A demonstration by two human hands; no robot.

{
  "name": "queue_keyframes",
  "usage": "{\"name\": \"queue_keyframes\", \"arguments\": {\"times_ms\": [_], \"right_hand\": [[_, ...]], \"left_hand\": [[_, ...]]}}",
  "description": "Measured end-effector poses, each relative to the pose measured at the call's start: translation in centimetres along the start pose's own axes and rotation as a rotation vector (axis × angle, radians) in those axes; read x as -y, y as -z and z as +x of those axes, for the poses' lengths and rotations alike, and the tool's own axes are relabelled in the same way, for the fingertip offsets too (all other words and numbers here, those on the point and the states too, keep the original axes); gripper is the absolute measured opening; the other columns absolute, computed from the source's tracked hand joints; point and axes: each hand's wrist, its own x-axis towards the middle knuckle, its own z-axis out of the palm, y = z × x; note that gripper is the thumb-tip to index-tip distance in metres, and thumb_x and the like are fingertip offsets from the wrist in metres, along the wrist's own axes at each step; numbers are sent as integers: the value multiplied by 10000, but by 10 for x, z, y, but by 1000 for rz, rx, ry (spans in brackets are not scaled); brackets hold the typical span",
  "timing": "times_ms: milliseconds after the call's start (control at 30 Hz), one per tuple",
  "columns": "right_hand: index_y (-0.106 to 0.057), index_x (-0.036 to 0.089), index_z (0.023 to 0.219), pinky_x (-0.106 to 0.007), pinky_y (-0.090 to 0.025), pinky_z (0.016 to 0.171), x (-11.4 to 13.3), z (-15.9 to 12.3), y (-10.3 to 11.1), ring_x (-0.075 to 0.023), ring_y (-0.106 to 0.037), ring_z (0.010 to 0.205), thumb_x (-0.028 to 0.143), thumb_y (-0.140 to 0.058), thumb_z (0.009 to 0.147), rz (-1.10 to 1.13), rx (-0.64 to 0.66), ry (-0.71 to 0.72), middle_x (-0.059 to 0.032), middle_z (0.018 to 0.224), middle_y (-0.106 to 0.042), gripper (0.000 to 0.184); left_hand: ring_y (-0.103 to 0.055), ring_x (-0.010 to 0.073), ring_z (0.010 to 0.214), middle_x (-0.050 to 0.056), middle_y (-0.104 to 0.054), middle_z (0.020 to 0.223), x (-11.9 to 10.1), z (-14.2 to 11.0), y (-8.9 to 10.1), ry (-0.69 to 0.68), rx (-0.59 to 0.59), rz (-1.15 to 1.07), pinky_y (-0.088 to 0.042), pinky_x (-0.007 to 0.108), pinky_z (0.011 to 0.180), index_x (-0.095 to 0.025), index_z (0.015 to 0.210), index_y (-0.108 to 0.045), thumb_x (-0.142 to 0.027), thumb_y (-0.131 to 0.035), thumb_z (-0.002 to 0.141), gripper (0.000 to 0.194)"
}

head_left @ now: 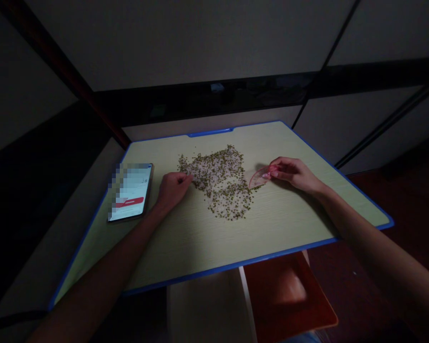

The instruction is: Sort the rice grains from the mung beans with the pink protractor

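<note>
A spread of small green beans mixed with whitish grains (216, 166) lies over the middle of the pale tabletop. My right hand (295, 174) is closed at the fingertips on a clear, red-edged curved plastic piece (258, 177), whose exact kind I cannot tell. The left edge of this piece reaches the right side of the beans. At the left side of the spread, my left hand (173, 191) rests low with its fingers curled together. Thumb and index tip touch or nearly touch the outermost beans; whatever may be between them is hidden.
A lit phone (134, 193) lies left of my left hand. The table (289, 224) has a blue rim and a blue handle (210, 133) at the far edge. Behind it stand pale panels (207, 43) with a dark band. An orange-red seat (286, 290) shows below the near edge.
</note>
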Motion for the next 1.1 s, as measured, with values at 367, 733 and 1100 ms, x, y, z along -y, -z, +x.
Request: {"name": "queue_keyframes", "arguments": {"times_ms": [367,733,1100], "right_hand": [[-569,176,758,-319,-463,670,1,1,-3,-153,-572,669,294,-693,670,5,1,-18,-30,720,-609,192],[-571,179,752,-317,-455,675,4,1,-4,-155,-563,666,271,-682,675,-42,-5,0,-28,712,-596,164],[-580,171,782,-292,-444,650,3,1,-2,-134,-549,660,288,-686,679,0,46,-9,-23,721,-588,188]], "left_hand": [[-281,83,487,-44,-269,447,-3,-1,1,18,8,6,-212,243,501,-185,427,-302,-351,-456,710,362],[-285,87,490,-44,-276,455,-1,0,1,12,10,9,-214,242,492,-187,438,-311,-358,-459,706,351],[-286,84,490,-44,-276,455,-2,-1,1,16,12,-2,-213,243,496,-183,431,-310,-338,-462,705,349]]}}
